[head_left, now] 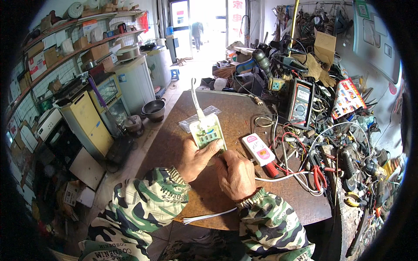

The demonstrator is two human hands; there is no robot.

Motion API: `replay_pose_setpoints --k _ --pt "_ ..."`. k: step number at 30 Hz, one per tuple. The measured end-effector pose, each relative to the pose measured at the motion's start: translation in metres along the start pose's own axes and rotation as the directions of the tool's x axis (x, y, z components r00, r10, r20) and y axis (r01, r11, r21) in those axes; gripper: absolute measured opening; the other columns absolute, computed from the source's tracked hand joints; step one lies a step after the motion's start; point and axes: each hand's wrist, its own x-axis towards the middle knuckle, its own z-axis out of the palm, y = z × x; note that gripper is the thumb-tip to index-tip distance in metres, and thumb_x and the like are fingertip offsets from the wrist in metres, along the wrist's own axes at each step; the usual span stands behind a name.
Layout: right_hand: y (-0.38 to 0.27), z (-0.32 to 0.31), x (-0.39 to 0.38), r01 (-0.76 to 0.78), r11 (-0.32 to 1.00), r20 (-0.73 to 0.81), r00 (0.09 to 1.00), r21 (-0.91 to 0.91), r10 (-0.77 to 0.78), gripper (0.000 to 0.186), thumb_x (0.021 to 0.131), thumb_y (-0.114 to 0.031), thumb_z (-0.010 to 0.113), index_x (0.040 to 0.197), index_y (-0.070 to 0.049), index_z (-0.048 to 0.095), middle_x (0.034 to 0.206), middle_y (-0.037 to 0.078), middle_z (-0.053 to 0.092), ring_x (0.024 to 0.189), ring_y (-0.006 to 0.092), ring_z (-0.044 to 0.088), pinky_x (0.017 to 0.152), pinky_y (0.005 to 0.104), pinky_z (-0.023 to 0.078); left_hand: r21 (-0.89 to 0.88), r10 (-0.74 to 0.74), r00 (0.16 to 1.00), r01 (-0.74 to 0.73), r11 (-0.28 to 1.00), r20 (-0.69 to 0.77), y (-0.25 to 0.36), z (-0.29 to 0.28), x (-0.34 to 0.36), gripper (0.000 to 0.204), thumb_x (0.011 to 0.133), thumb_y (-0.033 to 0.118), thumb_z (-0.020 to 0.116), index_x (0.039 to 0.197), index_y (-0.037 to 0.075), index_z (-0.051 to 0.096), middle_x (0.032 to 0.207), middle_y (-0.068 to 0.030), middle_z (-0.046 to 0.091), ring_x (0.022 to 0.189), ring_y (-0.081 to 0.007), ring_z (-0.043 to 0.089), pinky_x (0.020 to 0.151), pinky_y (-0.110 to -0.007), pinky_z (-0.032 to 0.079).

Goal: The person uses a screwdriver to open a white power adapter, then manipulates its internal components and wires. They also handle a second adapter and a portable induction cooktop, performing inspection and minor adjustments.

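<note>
A: Where's the box (203, 129)?
B: In our left hand (197, 160), fingers clamped on it, thumb over its near right edge; cable (196, 100) leads off beyond the fingertips.
A: Right hand (237, 175)?
B: Fingers bunched together just beside the box's near corner; we can't tell what, if anything, they pinch.
A: Step?
B: We'd judge close work at that corner. Next move likely calls for a steady left grip, precise right fingertips.

A dark pot (154, 110) stands beside a smaller, brownish pot (134, 126) on the floor (175, 90).
</note>
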Motion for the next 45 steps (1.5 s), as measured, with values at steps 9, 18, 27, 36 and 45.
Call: replay_pose_setpoints --k 9,18,27,36,45 --pt "0.001 0.001 0.000 -0.024 1.000 0.020 1.000 0.007 0.024 0.018 0.089 -0.016 0.067 0.084 -0.002 0.058 0.078 0.023 0.062 0.070 0.0445 0.062 0.061 0.0514 0.047 -0.092 0.012 0.999 -0.015 0.996 -0.030 -0.004 0.001 0.002 0.012 0.097 0.017 0.068 0.101 0.005 0.068 0.089 0.0047 0.065 0.080 -0.0049 0.058 0.071 -0.025 0.048" --pt "-0.001 0.002 0.001 -0.068 0.998 0.017 0.998 -0.001 0.068 0.021 0.090 -0.019 0.068 0.082 -0.002 0.060 0.076 0.023 0.063 0.068 0.0447 0.063 0.058 0.0512 0.048 -0.143 -0.002 0.999 -0.005 0.990 -0.052 -0.008 0.003 0.003 0.018 0.098 0.021 0.067 0.102 0.004 0.068 0.091 0.0034 0.066 0.083 -0.0049 0.059 0.072 -0.025 0.049" --pt "-0.004 -0.001 0.001 -0.085 0.996 0.010 0.996 0.031 0.084 0.020 0.088 -0.020 0.072 0.085 -0.003 0.063 0.076 0.022 0.065 0.068 0.0435 0.064 0.058 0.0504 0.048 -0.214 -0.142 0.989 0.129 0.968 -0.049 -0.003 0.001 0.002 0.018 0.096 0.024 0.069 0.102 0.007 0.068 0.094 0.0029 0.068 0.086 -0.0069 0.061 0.076 -0.027 0.049" --pt "-0.004 0.000 0.003 -0.112 0.992 0.002 0.994 0.054 0.112 0.019 0.087 -0.019 0.072 0.087 -0.002 0.065 0.076 0.023 0.065 0.071 0.0436 0.064 0.062 0.0491 0.049 -0.176 -0.121 0.991 0.128 0.976 0.051 -0.003 -0.001 0.001 0.020 0.096 0.016 0.068 0.111 0.004 0.065 0.096 0.0015 0.067 0.089 -0.0103 0.062 0.079 -0.028 0.050" --pt "-0.003 0.004 0.003 -0.264 0.938 0.117 0.963 0.226 0.243 0.025 0.087 -0.022 0.076 0.085 0.002 0.069 0.064 0.015 0.064 0.054 0.0239 0.063 0.053 0.0350 0.048 -0.222 -0.044 0.998 0.033 0.975 -0.042 -0.011 -0.003 0.004 0.019 0.096 0.016 0.068 0.109 0.003 0.067 0.097 -0.0011 0.069 0.087 -0.0101 0.066 0.078 -0.028 0.054"
